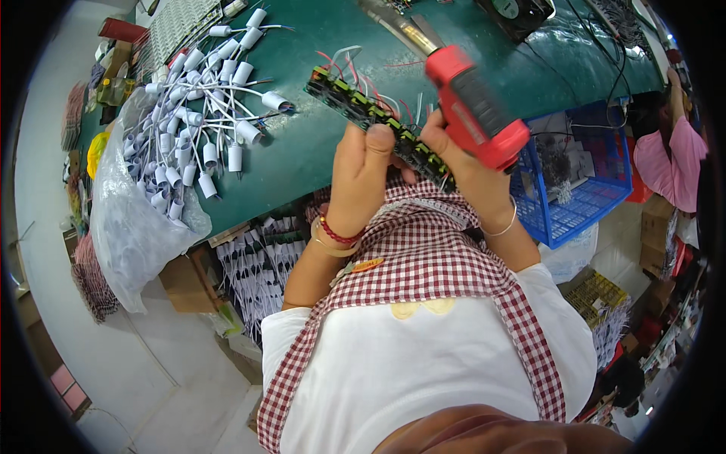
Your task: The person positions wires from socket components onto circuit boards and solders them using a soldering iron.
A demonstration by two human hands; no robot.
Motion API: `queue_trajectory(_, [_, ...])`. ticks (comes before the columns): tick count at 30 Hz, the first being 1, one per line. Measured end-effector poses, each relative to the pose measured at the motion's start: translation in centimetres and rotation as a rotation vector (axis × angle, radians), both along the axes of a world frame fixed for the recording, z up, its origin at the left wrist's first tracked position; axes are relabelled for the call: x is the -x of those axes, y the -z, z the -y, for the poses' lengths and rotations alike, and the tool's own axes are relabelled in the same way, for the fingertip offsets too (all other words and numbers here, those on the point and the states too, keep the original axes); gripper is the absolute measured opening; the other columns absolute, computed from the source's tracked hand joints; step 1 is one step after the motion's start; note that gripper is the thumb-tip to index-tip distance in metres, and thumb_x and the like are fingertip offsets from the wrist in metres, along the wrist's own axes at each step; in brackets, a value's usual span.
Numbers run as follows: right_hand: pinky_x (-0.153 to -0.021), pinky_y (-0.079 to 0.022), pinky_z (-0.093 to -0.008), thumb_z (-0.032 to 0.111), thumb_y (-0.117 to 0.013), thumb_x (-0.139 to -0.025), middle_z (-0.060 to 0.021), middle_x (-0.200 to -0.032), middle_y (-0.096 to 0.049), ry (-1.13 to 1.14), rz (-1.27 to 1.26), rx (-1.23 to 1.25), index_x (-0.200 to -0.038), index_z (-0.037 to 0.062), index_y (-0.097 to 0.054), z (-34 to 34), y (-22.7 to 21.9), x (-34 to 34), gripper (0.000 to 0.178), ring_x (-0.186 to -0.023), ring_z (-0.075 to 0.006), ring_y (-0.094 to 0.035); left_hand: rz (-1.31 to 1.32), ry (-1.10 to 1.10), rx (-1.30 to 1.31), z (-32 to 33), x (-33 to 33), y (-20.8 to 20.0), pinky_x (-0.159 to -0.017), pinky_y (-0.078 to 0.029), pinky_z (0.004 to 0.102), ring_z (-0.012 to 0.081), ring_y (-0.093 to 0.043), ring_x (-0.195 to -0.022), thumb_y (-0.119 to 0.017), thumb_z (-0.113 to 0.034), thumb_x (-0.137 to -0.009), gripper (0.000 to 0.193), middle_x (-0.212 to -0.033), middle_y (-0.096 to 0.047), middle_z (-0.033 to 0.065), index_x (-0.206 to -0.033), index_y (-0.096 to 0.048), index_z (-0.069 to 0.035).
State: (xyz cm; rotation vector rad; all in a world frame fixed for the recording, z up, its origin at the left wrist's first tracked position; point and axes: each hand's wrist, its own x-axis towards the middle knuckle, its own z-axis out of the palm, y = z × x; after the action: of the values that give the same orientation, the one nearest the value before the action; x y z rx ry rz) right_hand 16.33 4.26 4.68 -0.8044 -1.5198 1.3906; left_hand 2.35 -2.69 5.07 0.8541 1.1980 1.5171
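My left hand (357, 172) is closed around the middle of a long, narrow green and black circuit board strip (336, 91), thumb on top. Red and white wires rise from the strip's far edge. My right hand (478, 185) is closed at the strip's right end. Just above that hand is a red and black heat gun (475, 106), its metal nozzle pointing to the far left. The gun's body hides part of the hand, and whether the hand touches it I cannot tell. The strip tilts down to the right, over the table's near edge.
White cylindrical lamp holders (189, 144) with wires lie heaped at left, beside a clear plastic bag (125, 219). The green table (302, 159) spans the front. A blue crate (582, 204) stands at right. A black fan (518, 11) sits far right, and a person in pink (673, 166) is beyond.
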Motion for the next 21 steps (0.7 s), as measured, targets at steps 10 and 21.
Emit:
queue_trajectory(10, [-0.058, -0.044, -0.0253, -0.001, -0.070, -0.074, -0.0054, -0.080, -0.060, 0.395, -0.117, 0.079, -0.107, -0.0018, -0.053, -5.4, 0.3, -4.0, 0.037, -0.064, -0.0125, -0.055, -0.153, 0.037, -0.238, -2.9, 4.1, 0.6, -0.073, -0.051, 0.0325, 0.0229, -0.060, -0.084, -0.050, -0.012, -0.092, 0.022, -0.099, -0.058, 0.0124, -0.110, -0.052, 0.000])
queue_trajectory(21, [-0.058, -0.046, -0.0245, -0.005, -0.069, -0.073, -0.0080, -0.080, -0.060, 0.503, -0.134, 0.077, -0.108, -0.0023, -0.051, -4.6, 0.5, -8.1, 0.039, -0.064, -0.0129, -0.057, -1.729, 0.202, -0.412, -7.0, 5.7, 5.7, -0.088, -0.042, 0.0368, 0.0228, -0.055, -0.104, -0.055, 0.002, -0.071, 0.046, -0.109, -0.058, 0.0045, -0.115, -0.059, -0.014])
